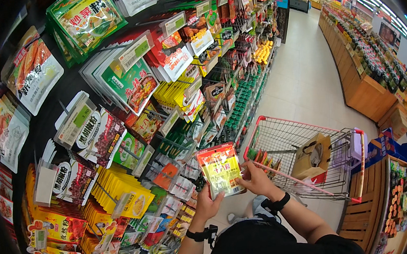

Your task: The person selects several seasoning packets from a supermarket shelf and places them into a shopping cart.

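A red and yellow seasoning packet is held up in front of my body between both hands. My left hand grips its lower left edge, the thumb lying on the packet's front. On the packet's lower right side are the thumb and fingers of my right hand. Both wrists wear black bands. Just right of my hands stands a wire shopping cart with red trim, holding a brown paper bag and several colourful packets.
Hanging seasoning packets on hooks with price tags fill the rack at left. Green-capped containers line lower shelves. A tiled aisle runs ahead, bounded on the right by a wooden display counter. A slatted wooden stand is beside the cart.
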`<state>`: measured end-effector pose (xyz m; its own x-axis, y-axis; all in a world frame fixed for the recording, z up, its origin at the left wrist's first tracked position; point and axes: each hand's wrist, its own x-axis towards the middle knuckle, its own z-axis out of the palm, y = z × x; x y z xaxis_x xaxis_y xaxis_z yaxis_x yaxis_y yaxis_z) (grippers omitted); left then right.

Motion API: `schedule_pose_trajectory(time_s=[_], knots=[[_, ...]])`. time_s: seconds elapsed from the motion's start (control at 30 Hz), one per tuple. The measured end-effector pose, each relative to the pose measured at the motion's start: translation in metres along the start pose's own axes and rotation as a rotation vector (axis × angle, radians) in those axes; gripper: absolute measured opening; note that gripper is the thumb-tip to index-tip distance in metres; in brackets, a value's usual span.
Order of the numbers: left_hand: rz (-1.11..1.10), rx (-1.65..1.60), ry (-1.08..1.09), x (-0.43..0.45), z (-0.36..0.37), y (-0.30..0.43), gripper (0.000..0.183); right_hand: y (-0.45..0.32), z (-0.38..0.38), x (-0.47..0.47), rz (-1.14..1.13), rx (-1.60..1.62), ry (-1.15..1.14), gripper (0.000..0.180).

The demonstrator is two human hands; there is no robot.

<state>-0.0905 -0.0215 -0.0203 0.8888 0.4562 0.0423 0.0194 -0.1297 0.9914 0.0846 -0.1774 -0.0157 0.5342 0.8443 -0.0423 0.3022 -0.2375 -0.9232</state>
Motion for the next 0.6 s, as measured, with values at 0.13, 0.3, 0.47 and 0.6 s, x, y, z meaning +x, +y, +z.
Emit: schedule_pose_trajectory(time_s=[0.13, 0.3, 0.47, 0.6], knots=[[0.089, 0.299, 0.121, 0.002, 0.001, 0.015, 0.034, -0.010, 0.016, -0.003, -0.061, -0.024, 0.062, 0.057], [0.350, 0.596, 0.004, 0.012, 0.024, 0.045, 0.037, 0.000, 0.033, -0.007, 0.055, 0.682, -0.192, 0.050], [0.395, 0.499, -0.166, 0.014, 0.036, 0.059, 0.046, 0.026, 0.022, -0.013, 0.112, 1.116, -0.155, 0.034], [0.396, 0.435, -0.041, 0.019, 0.010, 0.034, 0.050, 0.009, 0.010, -0.021, 0.138, 1.114, -0.002, 0.043]])
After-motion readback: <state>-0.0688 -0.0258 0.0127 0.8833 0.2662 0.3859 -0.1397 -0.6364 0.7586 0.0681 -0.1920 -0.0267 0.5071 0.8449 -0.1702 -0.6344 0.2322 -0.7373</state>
